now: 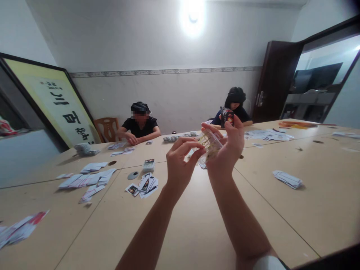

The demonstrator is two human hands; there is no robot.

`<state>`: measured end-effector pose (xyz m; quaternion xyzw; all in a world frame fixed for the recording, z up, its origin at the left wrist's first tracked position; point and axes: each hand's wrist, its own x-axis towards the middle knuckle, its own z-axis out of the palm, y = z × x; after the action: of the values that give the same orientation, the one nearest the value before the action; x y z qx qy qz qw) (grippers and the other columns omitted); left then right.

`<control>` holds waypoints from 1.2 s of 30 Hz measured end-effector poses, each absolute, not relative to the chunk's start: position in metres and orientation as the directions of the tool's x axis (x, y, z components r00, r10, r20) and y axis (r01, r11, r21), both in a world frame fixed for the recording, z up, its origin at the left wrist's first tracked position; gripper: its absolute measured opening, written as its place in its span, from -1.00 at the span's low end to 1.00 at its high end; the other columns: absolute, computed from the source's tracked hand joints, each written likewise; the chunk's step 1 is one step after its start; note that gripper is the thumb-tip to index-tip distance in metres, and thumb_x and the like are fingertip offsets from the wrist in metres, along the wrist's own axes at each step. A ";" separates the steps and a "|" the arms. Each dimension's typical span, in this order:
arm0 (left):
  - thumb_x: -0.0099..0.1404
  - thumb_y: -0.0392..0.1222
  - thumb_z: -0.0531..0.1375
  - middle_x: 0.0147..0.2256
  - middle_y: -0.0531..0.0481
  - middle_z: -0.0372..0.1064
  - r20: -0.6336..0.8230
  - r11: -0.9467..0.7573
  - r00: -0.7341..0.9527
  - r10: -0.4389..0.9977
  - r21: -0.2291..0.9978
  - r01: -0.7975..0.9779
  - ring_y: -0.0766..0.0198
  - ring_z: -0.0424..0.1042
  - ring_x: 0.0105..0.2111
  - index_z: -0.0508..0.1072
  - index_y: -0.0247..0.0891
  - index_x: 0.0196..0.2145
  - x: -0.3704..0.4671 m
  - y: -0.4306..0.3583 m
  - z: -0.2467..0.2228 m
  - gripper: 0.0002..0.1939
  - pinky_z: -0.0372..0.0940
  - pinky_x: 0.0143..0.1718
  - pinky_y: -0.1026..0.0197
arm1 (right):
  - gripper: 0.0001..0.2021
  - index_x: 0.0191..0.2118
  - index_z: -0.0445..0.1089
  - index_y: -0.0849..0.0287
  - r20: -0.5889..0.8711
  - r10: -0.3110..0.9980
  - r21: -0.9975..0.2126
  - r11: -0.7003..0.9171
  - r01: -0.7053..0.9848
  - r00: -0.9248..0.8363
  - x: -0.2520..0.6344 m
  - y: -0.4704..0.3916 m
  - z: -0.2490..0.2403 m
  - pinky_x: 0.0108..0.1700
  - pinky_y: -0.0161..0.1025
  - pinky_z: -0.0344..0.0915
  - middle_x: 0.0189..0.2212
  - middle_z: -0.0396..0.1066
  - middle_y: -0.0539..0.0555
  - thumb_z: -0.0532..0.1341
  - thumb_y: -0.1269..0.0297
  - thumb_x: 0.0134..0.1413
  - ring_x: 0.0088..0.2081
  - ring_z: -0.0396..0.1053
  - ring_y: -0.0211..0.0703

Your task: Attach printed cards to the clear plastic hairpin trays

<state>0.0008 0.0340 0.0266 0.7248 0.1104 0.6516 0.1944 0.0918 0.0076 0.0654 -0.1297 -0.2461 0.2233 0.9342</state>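
Note:
Above the middle of the table, my right hand (229, 148) holds a small clear plastic box (212, 145) with yellowish pieces inside. A dark printed card or packet (227, 117) stands up by the fingers of that same hand. My left hand (184, 159) has thumb and fingertips pressed together at the box's left side; whether they pinch a small piece or the box edge is too small to tell. Left of my hands, a small box with a dark top (149, 165) sits near loose printed cards (145, 186) and a grey disc (133, 175).
White paper pieces (87, 180) lie on the left of the table (185, 232), with more (270, 135) at the back right. A paper stack (287, 179) is at the right. Two people (139, 125) (216, 119) sit across the table.

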 end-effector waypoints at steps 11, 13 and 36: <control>0.25 -0.29 0.37 -0.29 -0.03 0.48 0.928 -0.930 0.132 0.349 0.360 -0.068 0.21 0.51 -0.15 0.62 -0.16 -0.33 0.000 0.032 0.026 -0.94 0.49 -0.13 0.11 | -0.75 -0.10 0.29 0.00 0.362 0.497 -0.355 0.856 -0.376 0.789 0.092 0.006 0.068 -0.28 -0.14 0.49 -0.18 0.34 -0.05 0.21 0.22 0.06 -0.43 0.59 -0.15; 0.25 -0.28 0.37 -0.28 -0.04 0.48 0.927 -0.932 0.136 0.350 0.360 -0.050 0.20 0.51 -0.13 0.62 -0.15 -0.32 0.000 0.033 0.026 -0.95 0.49 -0.12 0.11 | -0.76 -0.11 0.29 0.00 0.362 0.487 -0.362 0.859 -0.361 0.795 0.091 0.006 0.068 -0.25 -0.11 0.51 -0.16 0.36 -0.04 0.20 0.22 0.07 -0.43 0.58 -0.16; 0.22 -0.24 0.40 -0.25 -0.04 0.46 0.908 -0.908 0.120 0.402 0.412 -0.073 0.19 0.51 -0.14 0.63 -0.13 -0.31 -0.002 0.032 0.027 -0.94 0.50 -0.13 0.11 | -0.71 -0.04 0.22 0.04 0.392 0.475 -0.375 0.864 -0.335 0.788 0.092 0.005 0.068 -0.24 -0.07 0.54 -0.19 0.38 -0.03 0.19 0.22 0.11 -0.39 0.60 -0.12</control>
<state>-0.0022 0.0321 0.0270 0.7260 0.1134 0.6535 0.1816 0.0921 0.0045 0.0679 -0.1442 -0.2434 0.2168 0.9343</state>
